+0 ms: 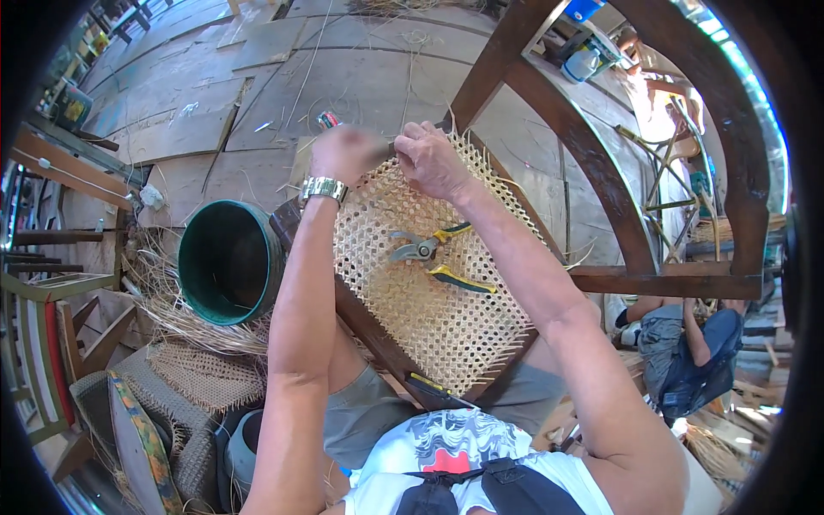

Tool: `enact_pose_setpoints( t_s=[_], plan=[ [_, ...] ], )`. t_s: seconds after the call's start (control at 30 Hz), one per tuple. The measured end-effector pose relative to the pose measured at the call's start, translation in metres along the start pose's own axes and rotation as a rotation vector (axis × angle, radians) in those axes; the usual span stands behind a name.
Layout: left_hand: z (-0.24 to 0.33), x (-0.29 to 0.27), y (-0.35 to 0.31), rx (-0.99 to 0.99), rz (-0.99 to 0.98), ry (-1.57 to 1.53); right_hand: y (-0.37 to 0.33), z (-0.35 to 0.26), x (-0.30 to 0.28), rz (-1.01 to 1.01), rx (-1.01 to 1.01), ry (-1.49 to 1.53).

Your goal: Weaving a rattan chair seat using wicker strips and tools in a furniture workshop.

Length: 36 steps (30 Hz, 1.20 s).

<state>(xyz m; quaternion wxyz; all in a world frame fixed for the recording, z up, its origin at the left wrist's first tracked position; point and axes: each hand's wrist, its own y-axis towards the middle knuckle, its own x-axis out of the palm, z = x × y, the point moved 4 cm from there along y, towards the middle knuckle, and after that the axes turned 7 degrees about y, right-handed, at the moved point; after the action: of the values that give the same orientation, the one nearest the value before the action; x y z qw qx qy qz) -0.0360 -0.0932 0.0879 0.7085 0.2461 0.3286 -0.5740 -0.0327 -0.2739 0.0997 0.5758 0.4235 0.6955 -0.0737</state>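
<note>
A wooden chair frame (pixel 369 330) lies across my lap, its seat covered with woven cane webbing (pixel 455 322) that has loose strand ends at the edges. At the far edge of the seat, my left hand (pixel 336 159) is closed, its fingers partly blurred; a small red and teal end (pixel 327 119) pokes out beyond it. Beside it, my right hand (pixel 432 163) has curled fingers pinched at the same rail, what they grip being hidden. Pruning shears (pixel 422 250) with yellow-green handles rest open on the webbing. Near me, a screwdriver (pixel 432 385) lies on the frame's near corner.
A dark green bucket (pixel 193 287) stands left of the frame, among loose cane strands (pixel 163 313). The chair's curved wooden parts (pixel 584 154) rise at the right. Woven pieces (pixel 202 373) lie lower left. Another person (pixel 695 360) sits at the right.
</note>
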Motion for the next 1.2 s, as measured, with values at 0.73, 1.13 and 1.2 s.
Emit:
enact_pose_setpoints(
  t_s=[0.73,1.13,1.2],
  plan=[
    [-0.003,-0.010,-0.008,-0.060,-0.053,0.103,-0.006,-0.004,0.003,-0.043,-0.040,-0.026],
    [-0.007,-0.010,-0.005,-0.017,-0.056,0.109,-0.006,-0.005,0.004,-0.013,-0.035,0.018],
    [-0.010,-0.008,-0.005,-0.019,-0.051,0.122,-0.009,-0.005,0.006,0.007,-0.051,0.024]
  ],
)
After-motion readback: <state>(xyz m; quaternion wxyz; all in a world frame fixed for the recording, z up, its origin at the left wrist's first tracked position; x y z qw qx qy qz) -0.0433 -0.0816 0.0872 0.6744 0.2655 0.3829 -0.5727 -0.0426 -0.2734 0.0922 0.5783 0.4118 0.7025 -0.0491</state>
